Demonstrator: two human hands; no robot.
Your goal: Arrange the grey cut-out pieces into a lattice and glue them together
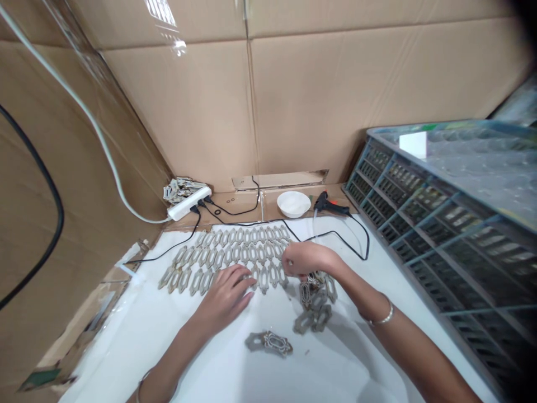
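Several grey-brown oval metal frames (244, 256) with pointed ends and open middles lie side by side in three rows on a white tabletop (201, 358). My left hand (226, 291) rests palm down over the front row, fingers spread and touching the frames there. At the right end of the rows, my right hand (306, 258) has its fingers curled downward; whatever is between the fingertips is hidden. Just below it sits a loose pile of the same frames (316, 313). Nearer me lie overlapping pieces, one a paler, ornate openwork piece (277, 342).
A black glue gun (331, 205) and a white bowl (293, 204) stand at the back. A white power strip (188, 205) feeds black cords across the table's rear. More metal pieces (180, 189) sit behind it. A large plastic crate (423, 224) borders the right; cardboard walls (302, 95) enclose the back and left.
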